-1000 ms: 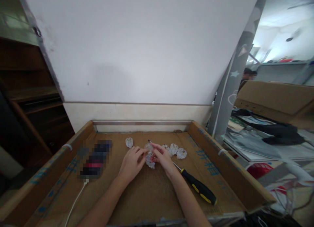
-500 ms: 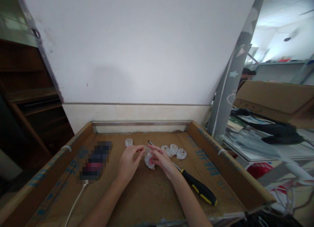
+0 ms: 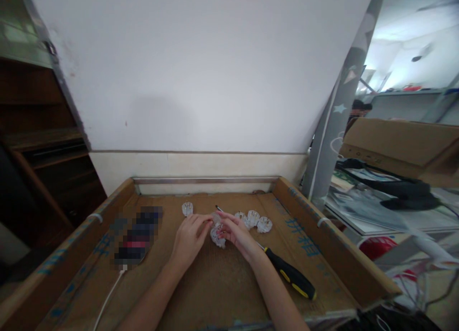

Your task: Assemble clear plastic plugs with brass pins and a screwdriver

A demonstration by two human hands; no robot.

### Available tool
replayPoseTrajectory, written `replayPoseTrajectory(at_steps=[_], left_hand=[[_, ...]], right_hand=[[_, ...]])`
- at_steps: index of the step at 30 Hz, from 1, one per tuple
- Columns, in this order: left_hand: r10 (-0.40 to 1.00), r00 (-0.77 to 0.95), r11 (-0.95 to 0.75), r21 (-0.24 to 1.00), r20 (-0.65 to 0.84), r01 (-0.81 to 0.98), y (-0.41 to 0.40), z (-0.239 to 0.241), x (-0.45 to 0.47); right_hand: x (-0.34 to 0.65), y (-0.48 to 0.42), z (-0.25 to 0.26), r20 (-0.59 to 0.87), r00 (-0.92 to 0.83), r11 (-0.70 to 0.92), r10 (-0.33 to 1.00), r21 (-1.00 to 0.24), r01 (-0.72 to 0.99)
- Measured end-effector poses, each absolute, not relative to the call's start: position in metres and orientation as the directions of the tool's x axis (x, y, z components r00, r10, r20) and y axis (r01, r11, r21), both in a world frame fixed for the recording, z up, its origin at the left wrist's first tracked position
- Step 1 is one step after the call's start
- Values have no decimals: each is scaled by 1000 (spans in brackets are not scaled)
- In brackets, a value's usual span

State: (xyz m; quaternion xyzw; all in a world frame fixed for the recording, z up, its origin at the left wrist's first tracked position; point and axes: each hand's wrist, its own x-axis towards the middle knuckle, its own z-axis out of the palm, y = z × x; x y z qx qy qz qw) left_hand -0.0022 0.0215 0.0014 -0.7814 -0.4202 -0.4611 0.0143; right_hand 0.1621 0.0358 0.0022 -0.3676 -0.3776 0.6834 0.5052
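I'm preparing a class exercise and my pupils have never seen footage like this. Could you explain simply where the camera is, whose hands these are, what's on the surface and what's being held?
There is no machine here: a person works with two bare hands. The camera is worn on that person's head, looking forward and down, so the forearms enter from the bottom.

The surface is a cardboard tray with raised sides. The right hand holds a clear plastic piece. The left hand has its fingertips close against it; whether they pinch something small is too fine to tell.

Similar clear pieces lie beyond the right hand, and another beyond the left. A black-and-yellow screwdriver lies at the right; a pixelated object with a white cable at the left.
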Motion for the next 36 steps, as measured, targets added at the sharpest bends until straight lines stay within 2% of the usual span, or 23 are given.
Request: replayPoseTrajectory(at_steps=[9,15,19,24,30,33,36], left_hand=[[589,285,-666,254,756,701,19,7,-1],[623,280,-657,295,730,694,18,6,-1],[673,220,-602,350,707,718,16,5,1],[768,390,-608,384,509,695,12,3,9],[813,440,-582,491,382,648,7,4,11],[821,414,-570,530,393,628,9,4,11],[818,384,-568,490,429,661,20,3,11]], right_hand=[[161,37,1,-138,-233,-228,963,-876,-425],[160,35,5,-130,-174,-196,976,-868,-455],[164,40,5,-99,-13,-93,995,-876,-474],[169,47,3,-55,158,24,986,-888,-459],[166,46,3,-35,172,42,985,-906,-421],[166,44,4,-22,165,48,986,-911,-410],[166,45,3,-15,166,54,986,-914,-402]])
